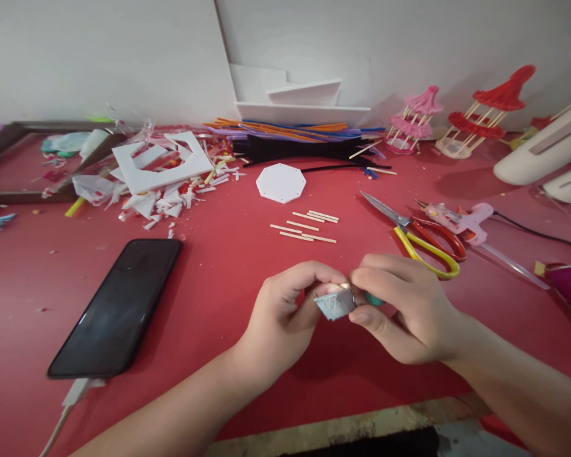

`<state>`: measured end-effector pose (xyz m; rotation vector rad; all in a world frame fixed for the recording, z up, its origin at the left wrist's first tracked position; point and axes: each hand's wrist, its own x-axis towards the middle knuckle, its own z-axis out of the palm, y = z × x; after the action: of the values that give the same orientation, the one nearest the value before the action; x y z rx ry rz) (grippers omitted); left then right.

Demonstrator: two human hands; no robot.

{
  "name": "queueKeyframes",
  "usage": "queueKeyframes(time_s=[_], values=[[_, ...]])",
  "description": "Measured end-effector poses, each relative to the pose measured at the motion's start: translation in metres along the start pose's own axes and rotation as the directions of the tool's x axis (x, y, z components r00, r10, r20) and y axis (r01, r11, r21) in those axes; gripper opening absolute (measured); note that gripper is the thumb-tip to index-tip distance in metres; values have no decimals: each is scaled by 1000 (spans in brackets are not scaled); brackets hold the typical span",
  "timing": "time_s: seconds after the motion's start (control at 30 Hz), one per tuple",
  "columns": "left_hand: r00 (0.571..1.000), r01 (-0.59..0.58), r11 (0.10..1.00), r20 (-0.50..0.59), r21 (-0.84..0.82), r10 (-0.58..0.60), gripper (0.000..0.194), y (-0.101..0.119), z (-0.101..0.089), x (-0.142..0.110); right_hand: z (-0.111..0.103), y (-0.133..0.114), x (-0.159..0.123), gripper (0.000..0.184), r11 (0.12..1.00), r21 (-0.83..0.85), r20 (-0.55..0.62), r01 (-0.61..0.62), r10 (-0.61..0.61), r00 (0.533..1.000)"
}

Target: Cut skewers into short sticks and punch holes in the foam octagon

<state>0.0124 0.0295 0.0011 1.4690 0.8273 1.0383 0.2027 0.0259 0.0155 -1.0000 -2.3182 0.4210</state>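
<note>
My left hand (290, 311) is closed, its thumb and fingers pinching a small grey piece (335, 304) with a rough, worn surface. A short pale tip (345, 286), like the end of a wooden stick, shows just above it. Against the piece's right side, the fingers of my right hand (404, 304) close round a small teal-green thing (374, 299) that they mostly hide. Whether the green and grey parts are joined I cannot tell. Beyond my hands lie several short wooden sticks (304, 226) and a white octagonal board (281, 183) with small holes near its edge.
Scissors (409, 231) and a pink glue gun (457, 221) lie to the right. A phone (117, 308) on a cable is at the left. White foam scraps (162, 165) are heaped behind it. Pink (413, 120) and red (488, 114) carousel-like models stand at the back, near pipe cleaners (285, 127).
</note>
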Motion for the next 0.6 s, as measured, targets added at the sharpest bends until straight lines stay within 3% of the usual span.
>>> queueKeyframes(time_s=[0.6], values=[[999, 39, 999, -3, -24, -39, 12, 3, 1, 0, 0, -1, -1, 27, 999, 47, 4, -18, 18, 1000]])
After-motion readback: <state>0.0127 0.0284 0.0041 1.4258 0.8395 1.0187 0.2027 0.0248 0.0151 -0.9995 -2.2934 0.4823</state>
